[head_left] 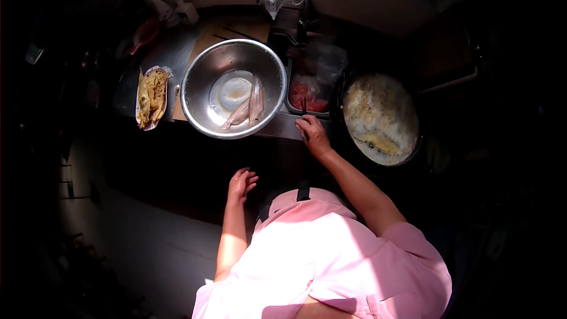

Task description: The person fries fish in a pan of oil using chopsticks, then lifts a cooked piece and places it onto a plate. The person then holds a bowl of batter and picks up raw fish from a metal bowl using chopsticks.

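My right hand [312, 133] gripped dark chopsticks [305, 119] lengthwise, tips away from me (toward the red tray [307, 97]). The frying pan [381, 118] lay just right; my left hand [241, 184] hung slack, empty.

Steel counter [171, 53] bearing a wooden board [204, 41] under a metal bowl [201, 82], a plate of fried food [152, 97], a tray of red pieces [307, 97]

Shiny metal bowl [233, 88] (smooth), wooden board [204, 41]

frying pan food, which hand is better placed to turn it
Right. The right hand rests at the counter edge holding chopsticks, right beside the frying pan. The left hand hangs empty, lower and farther from the pan.
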